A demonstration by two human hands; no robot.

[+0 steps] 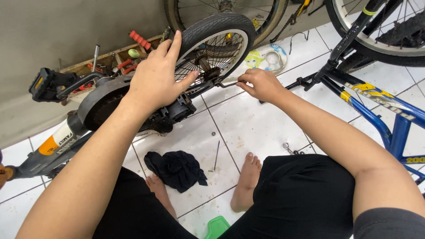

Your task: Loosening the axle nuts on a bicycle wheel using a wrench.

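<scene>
Head view looks down on a small bicycle wheel [216, 46] with a black tyre, lying on its side at about 12 o'clock from the sitter's knees; the small bike's long axis runs from its grey frame tube [48, 152] at 8 o'clock up to the wheel at 1 o'clock, so the wheel end points away and to the right. The left hand [156, 79] rests flat with fingers spread, palm on the black chain guard [104, 99] and fingertips against the tyre. The right hand [262, 85] has its fingers pressed together, pinching the end of a thin metal wrench [229, 82] whose other end meets the wheel's axle; the wrench lies nearly level, pointing to 9 o'clock. A black pedal [46, 84] sticks out at 10 o'clock, before a wooden tray of tools [110, 59] with red handles. On the white tiled floor [252, 124], between the bare feet, lie a crumpled black rag [177, 168] and a thin metal rod [216, 156]; a small nut [213, 133] sits just above them, and a small metal tool [290, 148] lies near the right knee. A blue bicycle frame [376, 110] with a yellow band crosses at 3 o'clock. An orange and white label wraps the grey tube. A round pale blue and yellow disc [268, 57] lies behind the wheel, and a green plastic thing [217, 228] shows at 6 o'clock.
</scene>
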